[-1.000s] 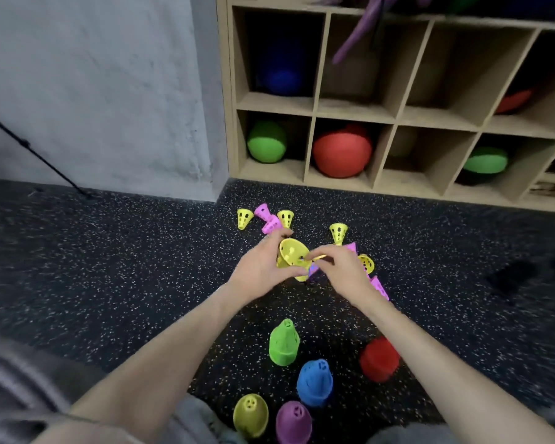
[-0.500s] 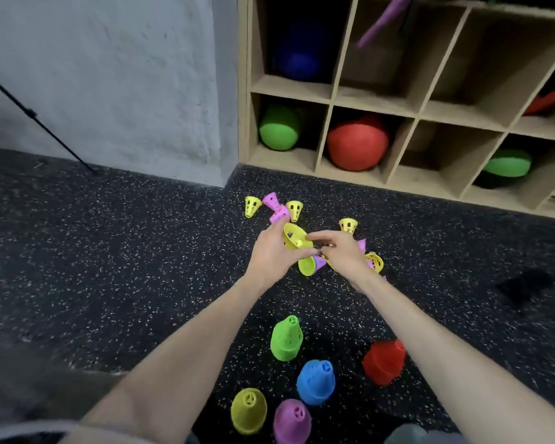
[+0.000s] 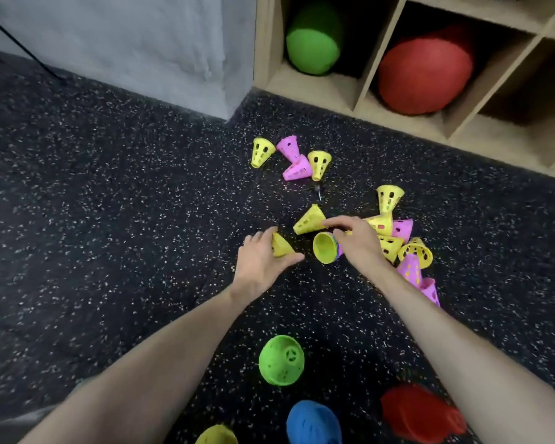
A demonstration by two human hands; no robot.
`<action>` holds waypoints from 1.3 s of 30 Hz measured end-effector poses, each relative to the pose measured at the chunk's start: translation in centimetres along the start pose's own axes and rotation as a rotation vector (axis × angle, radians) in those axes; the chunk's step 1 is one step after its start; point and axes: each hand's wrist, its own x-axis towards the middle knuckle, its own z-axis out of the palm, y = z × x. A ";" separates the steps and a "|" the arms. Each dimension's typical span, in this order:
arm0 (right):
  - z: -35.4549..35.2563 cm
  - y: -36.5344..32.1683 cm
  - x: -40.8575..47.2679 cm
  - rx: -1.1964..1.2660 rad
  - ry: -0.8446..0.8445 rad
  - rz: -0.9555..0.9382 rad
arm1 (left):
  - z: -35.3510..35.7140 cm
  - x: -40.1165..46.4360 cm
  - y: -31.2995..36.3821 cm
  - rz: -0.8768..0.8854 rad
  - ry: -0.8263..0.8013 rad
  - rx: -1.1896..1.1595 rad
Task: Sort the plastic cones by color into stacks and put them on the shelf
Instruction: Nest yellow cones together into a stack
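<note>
My left hand grips one yellow cone while my right hand pinches another yellow cone's tip over the floor beside the nested stack, so next I should probably nest them together.
</note>
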 end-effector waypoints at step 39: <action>3.6 -0.2 8.0 0.347 -0.066 0.063 | 2.1 10.1 -0.5 0.184 0.070 -0.327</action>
